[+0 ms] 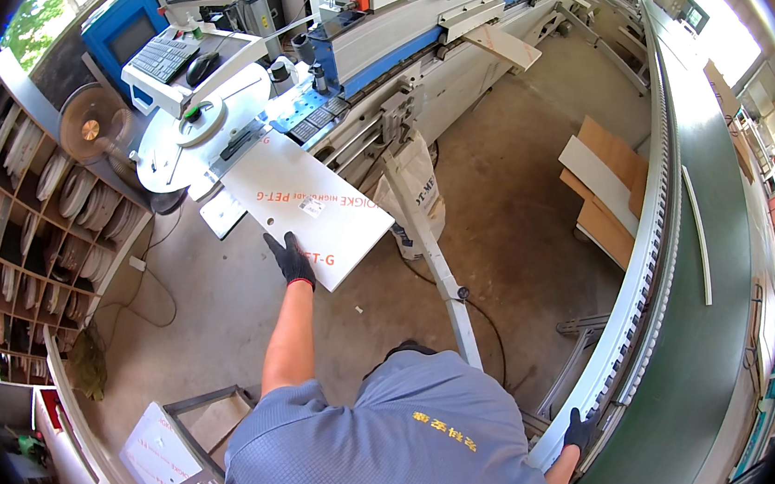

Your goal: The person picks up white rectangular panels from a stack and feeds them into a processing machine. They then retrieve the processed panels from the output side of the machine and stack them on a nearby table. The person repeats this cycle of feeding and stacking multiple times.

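A white rectangular panel with orange print on its face [312, 231] reaches from the machine side down toward the person, its far end by a dark metal guide [240, 142] at the blue-and-grey machine [442, 36]. A small white sticker [312, 206] lies on the panel's face, and a small round dark hole [270, 222] sits close to its left edge.

The left hand, in a black glove with a red cuff [291, 261], is at the panel's near left edge, below the hole. Its visible fingers are spread; whether they pinch the panel cannot be told, since the underside is hidden. The right hand, in a dark glove [578, 431], is well apart from the panel, touching the long pale curved-looking rail [620, 336] that borders a dark green conveyor belt [680, 372]. How tightly its fingers close there cannot be told. A narrow white strip [697, 240] lies on the belt.

Beyond the panel, a round white worktop [154, 160] carries a pale coil with a black-and-green hub [198, 116]. Above it, a black keyboard [163, 56] and a black mouse [202, 69] rest on a white stand. To the right of the panel are a white printed sack [423, 178] and a grey metal bar [449, 297]. Brown and white boards [609, 165] lie overlapping farther right, and white printed panels [158, 451] lean at the lower left.
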`<state>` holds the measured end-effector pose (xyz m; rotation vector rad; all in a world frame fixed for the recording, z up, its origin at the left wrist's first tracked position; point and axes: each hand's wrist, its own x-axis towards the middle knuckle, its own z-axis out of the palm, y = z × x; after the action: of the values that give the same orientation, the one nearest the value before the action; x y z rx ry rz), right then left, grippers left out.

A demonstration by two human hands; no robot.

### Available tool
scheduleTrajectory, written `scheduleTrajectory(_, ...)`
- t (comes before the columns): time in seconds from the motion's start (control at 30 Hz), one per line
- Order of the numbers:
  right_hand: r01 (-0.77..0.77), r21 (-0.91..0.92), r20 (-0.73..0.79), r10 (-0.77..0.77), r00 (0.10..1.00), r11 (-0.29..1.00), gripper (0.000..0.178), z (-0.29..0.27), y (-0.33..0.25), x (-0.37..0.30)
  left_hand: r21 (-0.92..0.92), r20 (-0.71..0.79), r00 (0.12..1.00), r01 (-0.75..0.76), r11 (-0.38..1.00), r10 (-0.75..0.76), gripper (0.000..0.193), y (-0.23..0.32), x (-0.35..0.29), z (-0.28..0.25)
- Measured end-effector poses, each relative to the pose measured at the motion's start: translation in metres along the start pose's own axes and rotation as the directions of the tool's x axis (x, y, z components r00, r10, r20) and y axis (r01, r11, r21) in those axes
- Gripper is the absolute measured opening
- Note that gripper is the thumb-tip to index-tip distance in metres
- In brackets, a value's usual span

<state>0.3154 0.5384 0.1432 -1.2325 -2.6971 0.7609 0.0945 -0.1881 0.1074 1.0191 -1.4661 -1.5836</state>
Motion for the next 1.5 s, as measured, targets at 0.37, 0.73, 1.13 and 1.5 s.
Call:
scheduleTrajectory(0.37,0.013,-0.066,-0.063,-0.017,0.998,0.998,0.080,0.004,0.008,0.004,-0.173,0.024,1.000,0.007,0.985,-0.003,0.075,0.002,0.009,0.047)
scheduleTrajectory(0.73,-0.015,-0.083,-0.119,0.005,0.993,0.996,0.079,0.002,-0.002,-0.006,0.023,-0.005,1.000,-0.018,1.000,0.018,0.073,0.003,0.007,0.069)
scheduleTrajectory(1.13,0.033,0.041,-0.104,-0.029,0.994,0.999,0.073,0.005,0.003,-0.005,-0.281,0.070,0.998,0.027,0.959,-0.008,0.073,0.000,0.012,0.087)
scheduleTrajectory(1.5,0.029,-0.019,-0.112,-0.031,0.993,0.999,0.077,0.001,-0.002,-0.008,-0.202,0.033,0.999,0.021,0.979,-0.015,0.075,-0.001,0.012,0.124)
